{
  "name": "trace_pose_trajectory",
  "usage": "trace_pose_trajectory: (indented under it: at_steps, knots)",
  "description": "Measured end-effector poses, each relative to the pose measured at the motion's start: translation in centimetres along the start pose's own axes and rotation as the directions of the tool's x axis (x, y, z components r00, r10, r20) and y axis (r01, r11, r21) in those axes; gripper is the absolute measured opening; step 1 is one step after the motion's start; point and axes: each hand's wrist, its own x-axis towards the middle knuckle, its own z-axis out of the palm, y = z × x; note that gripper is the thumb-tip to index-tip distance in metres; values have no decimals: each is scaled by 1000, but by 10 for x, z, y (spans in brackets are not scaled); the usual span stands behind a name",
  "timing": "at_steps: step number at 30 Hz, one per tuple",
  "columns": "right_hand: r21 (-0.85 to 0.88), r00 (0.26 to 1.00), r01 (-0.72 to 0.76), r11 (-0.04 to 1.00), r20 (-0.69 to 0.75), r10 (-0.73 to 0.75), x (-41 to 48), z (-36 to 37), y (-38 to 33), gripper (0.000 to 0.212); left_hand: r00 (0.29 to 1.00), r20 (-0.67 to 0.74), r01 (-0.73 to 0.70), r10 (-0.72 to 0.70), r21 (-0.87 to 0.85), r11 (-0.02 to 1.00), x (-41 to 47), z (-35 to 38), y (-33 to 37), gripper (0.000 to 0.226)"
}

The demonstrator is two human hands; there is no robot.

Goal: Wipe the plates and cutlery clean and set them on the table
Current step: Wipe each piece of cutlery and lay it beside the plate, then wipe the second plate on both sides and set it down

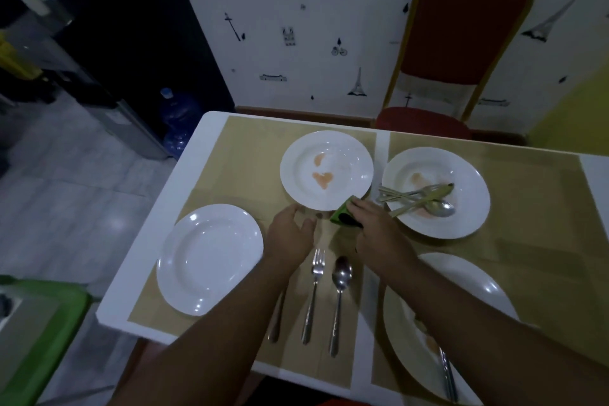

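A white plate [326, 168] with orange smears sits at the table's far middle. My left hand [290, 236] is open just below its near rim. My right hand [379, 227] grips a green cloth [342, 212] at the same rim. A clean white plate [209, 257] lies at the left. To the right, a smeared plate [435, 191] holds several pieces of cutlery [418, 199]. A fork [314, 293] and a spoon [339, 300] lie side by side near me, with another handle [275, 323] partly under my left arm. A fourth plate [438, 333] sits under my right arm.
Beige placemats [250, 155] cover the white table [158, 221]. A red chair [458, 43] stands behind the far edge. A blue water bottle [178, 122] sits on the floor at the left. A green bin [36, 333] stands at the near left.
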Motion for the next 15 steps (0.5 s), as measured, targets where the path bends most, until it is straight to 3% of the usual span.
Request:
trace_pose_trajectory:
  at_steps: [4,8,12,15]
  knots:
    - [1,999,-39,999,22,39,29,14,-8,64,983,31,185,-182,-176,967,46,-9,-4,60]
    - [-7,994,-107,994,30,107,55,32,-13,61,926,115,376,-358,-338,863,89,-8,-11,56]
    - [-13,990,-130,991,50,131,73,49,-15,59,822,390,567,-416,-633,527,111,-2,-15,28]
    - [-20,983,-163,986,81,164,78,58,-16,58,804,448,587,-390,-699,407,118,4,-18,30]
